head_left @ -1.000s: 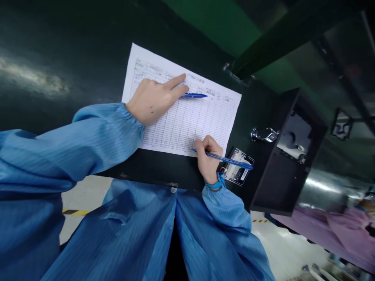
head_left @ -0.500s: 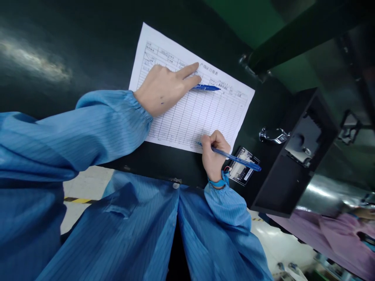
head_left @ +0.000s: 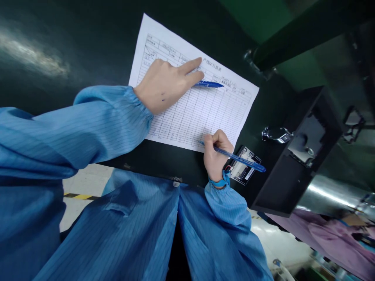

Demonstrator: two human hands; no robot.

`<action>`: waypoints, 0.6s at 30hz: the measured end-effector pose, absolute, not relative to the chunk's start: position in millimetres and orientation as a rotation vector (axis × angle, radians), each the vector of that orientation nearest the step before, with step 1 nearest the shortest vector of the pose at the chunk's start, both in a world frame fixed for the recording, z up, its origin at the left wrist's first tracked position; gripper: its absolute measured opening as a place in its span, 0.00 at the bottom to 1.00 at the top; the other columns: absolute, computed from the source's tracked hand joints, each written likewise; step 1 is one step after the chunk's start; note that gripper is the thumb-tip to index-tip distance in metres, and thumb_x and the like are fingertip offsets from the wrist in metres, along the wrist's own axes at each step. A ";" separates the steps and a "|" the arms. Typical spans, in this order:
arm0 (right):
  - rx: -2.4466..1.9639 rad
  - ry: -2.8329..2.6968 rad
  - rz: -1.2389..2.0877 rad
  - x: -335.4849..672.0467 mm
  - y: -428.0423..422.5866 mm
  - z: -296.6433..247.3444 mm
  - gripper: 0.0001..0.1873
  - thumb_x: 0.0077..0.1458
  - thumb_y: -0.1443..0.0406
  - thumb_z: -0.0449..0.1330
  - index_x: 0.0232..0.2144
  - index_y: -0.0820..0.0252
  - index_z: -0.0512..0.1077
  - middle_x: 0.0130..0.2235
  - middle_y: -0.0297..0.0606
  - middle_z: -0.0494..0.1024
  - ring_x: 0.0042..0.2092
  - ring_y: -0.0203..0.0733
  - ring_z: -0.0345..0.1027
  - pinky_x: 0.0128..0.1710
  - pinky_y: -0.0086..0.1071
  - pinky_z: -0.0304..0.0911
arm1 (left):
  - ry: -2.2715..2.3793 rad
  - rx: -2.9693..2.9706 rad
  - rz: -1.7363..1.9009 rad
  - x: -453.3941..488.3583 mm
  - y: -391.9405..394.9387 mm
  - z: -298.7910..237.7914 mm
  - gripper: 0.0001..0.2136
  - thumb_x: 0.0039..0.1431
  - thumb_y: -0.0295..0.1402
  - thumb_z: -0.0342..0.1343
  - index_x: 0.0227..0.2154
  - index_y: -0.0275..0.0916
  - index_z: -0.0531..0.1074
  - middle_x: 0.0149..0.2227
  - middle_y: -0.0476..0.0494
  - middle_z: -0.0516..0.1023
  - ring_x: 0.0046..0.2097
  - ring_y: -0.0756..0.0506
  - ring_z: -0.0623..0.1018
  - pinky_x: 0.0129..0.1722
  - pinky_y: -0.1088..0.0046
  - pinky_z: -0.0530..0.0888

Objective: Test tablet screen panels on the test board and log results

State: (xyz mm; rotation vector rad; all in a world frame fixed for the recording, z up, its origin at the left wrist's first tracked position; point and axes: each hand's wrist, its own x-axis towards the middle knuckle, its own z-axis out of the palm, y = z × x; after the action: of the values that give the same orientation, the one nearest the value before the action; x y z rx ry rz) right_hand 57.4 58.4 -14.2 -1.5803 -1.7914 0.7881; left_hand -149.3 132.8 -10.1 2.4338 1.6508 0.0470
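A printed form with a grid of rows and some handwriting lies tilted on the dark table. My left hand rests on its upper left part, index and middle fingers stretched out. A blue marker pen sticks out to the right from under these fingers, seemingly held by the curled ones; the thumb is hidden. Near the form's lower right edge, my right hand pinches a long blue pen, its tip at the bottom rows. A blue band circles the right wrist.
Right of the form lies a flat device with a label. Beyond it are a shiny metal-banded object and a black open box. A metal clamp fitting is farther back. A pink sleeve of another person shows at lower right.
The form, both hands and the things beside them appear shifted slightly in view, upper items up and right. Both hands keep their grips and their places on the paper.
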 end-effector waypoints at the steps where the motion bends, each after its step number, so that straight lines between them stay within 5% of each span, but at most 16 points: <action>1: -1.577 -1.795 0.796 57.4 58.2 -13.9 0.20 0.58 0.67 0.56 0.20 0.55 0.49 0.21 0.25 0.49 0.23 0.30 0.43 0.24 0.29 0.45 | 1.650 2.436 0.046 -149.0 132.9 -10.0 0.25 0.71 0.28 0.29 0.66 0.37 0.59 0.71 0.43 0.51 0.45 0.32 0.80 0.39 0.50 0.76; 8: -1.552 -1.683 0.881 61.3 59.3 -16.5 0.21 0.58 0.67 0.57 0.19 0.55 0.50 0.20 0.24 0.48 0.22 0.30 0.43 0.22 0.29 0.46 | 1.672 2.447 0.026 -149.3 132.9 -10.7 0.25 0.71 0.28 0.28 0.66 0.40 0.58 0.71 0.46 0.51 0.44 0.36 0.80 0.39 0.53 0.76; 13: -1.424 -1.350 0.920 67.1 65.6 -26.3 0.22 0.62 0.57 0.59 0.23 0.54 0.52 0.21 0.23 0.48 0.21 0.30 0.43 0.19 0.27 0.46 | 1.688 2.439 0.044 -147.3 132.6 -13.1 0.25 0.72 0.29 0.28 0.66 0.39 0.57 0.72 0.48 0.49 0.44 0.35 0.80 0.36 0.54 0.75; 18: -1.391 -1.406 0.782 83.4 71.7 -12.2 0.11 0.61 0.56 0.62 0.35 0.55 0.65 0.28 0.28 0.70 0.23 0.30 0.56 0.23 0.28 0.54 | 1.787 2.168 0.497 -147.5 128.9 2.4 0.20 0.73 0.34 0.35 0.61 0.39 0.62 0.63 0.41 0.65 0.51 0.40 0.76 0.38 0.65 0.73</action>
State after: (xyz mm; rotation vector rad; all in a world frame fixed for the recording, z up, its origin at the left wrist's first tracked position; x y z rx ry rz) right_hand 83.4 71.7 -12.2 -1.3907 -1.4057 0.7823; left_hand -147.5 128.9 2.4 2.1677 1.7865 0.4965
